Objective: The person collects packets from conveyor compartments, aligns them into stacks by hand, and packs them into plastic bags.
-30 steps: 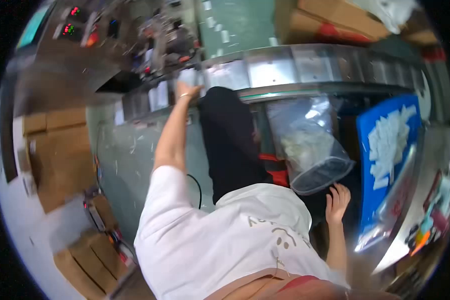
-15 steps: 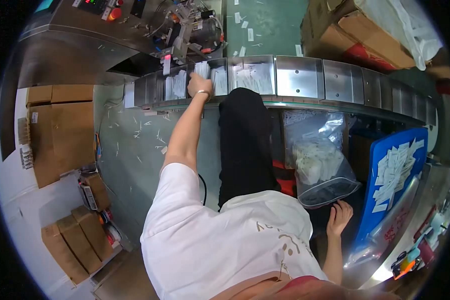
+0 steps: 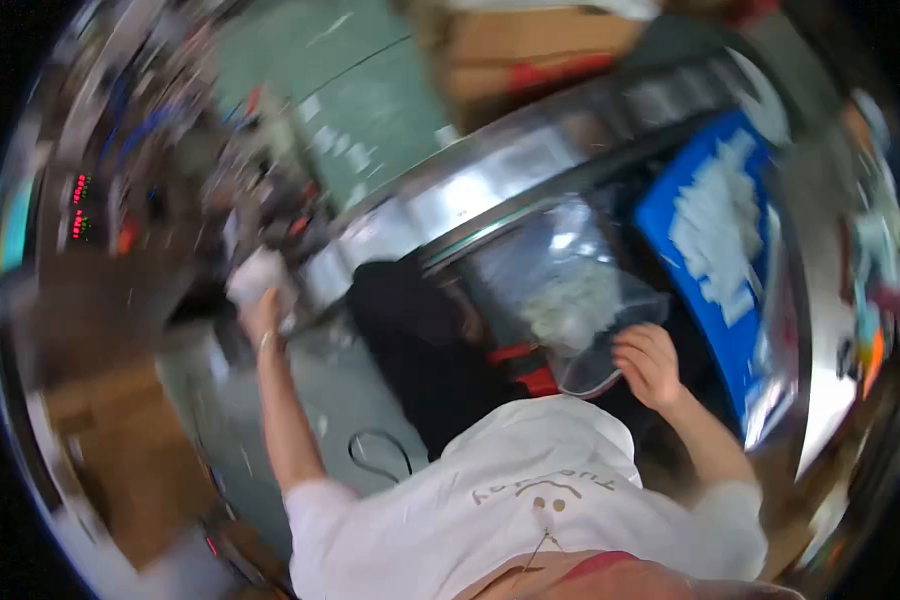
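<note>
My left hand (image 3: 260, 315) is closed around a bunch of white strips (image 3: 261, 278), blurred by motion, close to the machine end of the metal conveyor (image 3: 470, 195). On the other side, my right hand (image 3: 650, 366) is at the mouth of a clear zip bag (image 3: 597, 372). Its fingers are loosely bent over the bag's edge, and nothing shows in them. Pale, whitish contents (image 3: 570, 305) fill the bag. I cannot tell whether the fingertips touch the plastic.
A blue tray (image 3: 660, 215) heaped with white strips (image 3: 718, 230) stands at the right. Machinery (image 3: 255, 190) with cables is at the left. Cardboard boxes are at the far side (image 3: 540, 45) and lower left (image 3: 130, 460). A black cable loop (image 3: 380, 440) lies on the floor.
The whole view has turned and blurred. My left hand has lifted the white strips from a conveyor compartment and moved left towards the machine. My right hand has come forward over the bag's mouth.
</note>
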The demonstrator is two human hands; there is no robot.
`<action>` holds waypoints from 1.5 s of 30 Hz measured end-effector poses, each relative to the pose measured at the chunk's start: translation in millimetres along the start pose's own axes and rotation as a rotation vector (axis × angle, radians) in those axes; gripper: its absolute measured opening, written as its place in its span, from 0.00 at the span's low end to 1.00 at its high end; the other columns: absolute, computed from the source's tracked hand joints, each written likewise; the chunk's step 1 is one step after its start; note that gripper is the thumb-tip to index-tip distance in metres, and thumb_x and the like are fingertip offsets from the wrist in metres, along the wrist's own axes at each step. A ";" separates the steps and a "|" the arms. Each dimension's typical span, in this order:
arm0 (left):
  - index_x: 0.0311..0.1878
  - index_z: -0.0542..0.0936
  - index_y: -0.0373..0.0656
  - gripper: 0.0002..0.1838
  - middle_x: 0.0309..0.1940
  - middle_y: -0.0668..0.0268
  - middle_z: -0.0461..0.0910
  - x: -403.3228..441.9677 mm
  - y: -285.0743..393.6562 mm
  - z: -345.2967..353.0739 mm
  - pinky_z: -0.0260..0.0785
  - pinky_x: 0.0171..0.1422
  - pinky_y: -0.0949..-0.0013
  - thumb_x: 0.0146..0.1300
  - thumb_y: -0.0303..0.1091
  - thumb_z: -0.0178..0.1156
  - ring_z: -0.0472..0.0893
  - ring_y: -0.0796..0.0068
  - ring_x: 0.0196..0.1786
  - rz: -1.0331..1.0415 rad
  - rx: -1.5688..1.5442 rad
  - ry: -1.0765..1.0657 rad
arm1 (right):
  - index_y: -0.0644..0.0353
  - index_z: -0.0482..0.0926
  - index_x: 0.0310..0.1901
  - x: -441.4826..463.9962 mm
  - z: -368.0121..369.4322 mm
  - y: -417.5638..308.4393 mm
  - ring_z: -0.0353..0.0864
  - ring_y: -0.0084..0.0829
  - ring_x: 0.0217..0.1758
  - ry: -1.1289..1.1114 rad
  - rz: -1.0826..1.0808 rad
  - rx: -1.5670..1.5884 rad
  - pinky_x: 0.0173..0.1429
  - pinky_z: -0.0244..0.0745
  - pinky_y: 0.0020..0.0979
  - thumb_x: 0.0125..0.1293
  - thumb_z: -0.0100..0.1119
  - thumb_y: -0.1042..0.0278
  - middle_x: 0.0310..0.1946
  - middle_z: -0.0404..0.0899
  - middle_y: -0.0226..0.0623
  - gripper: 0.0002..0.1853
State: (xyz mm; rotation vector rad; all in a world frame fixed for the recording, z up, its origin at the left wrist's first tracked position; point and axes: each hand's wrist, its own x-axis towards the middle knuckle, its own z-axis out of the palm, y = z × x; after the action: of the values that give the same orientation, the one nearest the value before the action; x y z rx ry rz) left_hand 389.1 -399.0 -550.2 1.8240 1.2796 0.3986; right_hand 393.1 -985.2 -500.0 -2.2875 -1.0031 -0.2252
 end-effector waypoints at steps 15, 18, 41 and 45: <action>0.62 0.65 0.30 0.33 0.55 0.55 0.72 -257.3 189.4 158.0 0.71 0.59 0.61 0.48 0.17 0.57 0.75 0.60 0.57 0.194 -0.772 -1.104 | 0.68 0.64 0.62 171.0 -2.2 24.7 0.72 0.29 0.58 0.046 0.591 1.551 0.61 0.68 0.31 0.54 0.71 0.56 0.59 0.70 0.44 0.39; 0.62 0.65 0.31 0.34 0.55 0.57 0.72 -321.9 209.1 196.2 0.69 0.61 0.64 0.46 0.15 0.56 0.74 0.63 0.58 0.222 -0.636 -1.353 | 0.63 0.78 0.51 141.4 -39.6 33.5 0.77 0.29 0.51 0.280 0.565 1.590 0.57 0.71 0.31 0.51 0.71 0.75 0.47 0.81 0.36 0.23; 0.56 0.73 0.41 0.33 0.53 0.64 0.76 -612.7 361.4 327.9 0.61 0.63 0.66 0.64 0.62 0.51 0.73 0.70 0.57 0.495 -0.549 -2.116 | 0.61 0.78 0.50 -45.7 -265.7 114.1 0.80 0.22 0.45 1.064 0.685 0.791 0.52 0.75 0.28 0.44 0.75 0.73 0.44 0.81 0.31 0.27; 0.50 0.76 0.40 0.23 0.44 0.66 0.78 -634.3 347.4 358.5 0.71 0.53 0.67 0.65 0.52 0.56 0.79 0.71 0.46 0.194 -0.627 -1.928 | 0.59 0.61 0.63 -61.8 -251.7 152.1 0.70 0.26 0.60 1.047 0.479 0.663 0.63 0.66 0.31 0.34 0.80 0.71 0.57 0.71 0.35 0.50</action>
State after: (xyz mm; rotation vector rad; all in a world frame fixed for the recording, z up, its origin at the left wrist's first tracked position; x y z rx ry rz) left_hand 570.8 -1162.3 -360.3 0.9423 -0.3735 -0.7162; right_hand 480.7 -1253.5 -396.9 -1.3939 0.0414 -0.6684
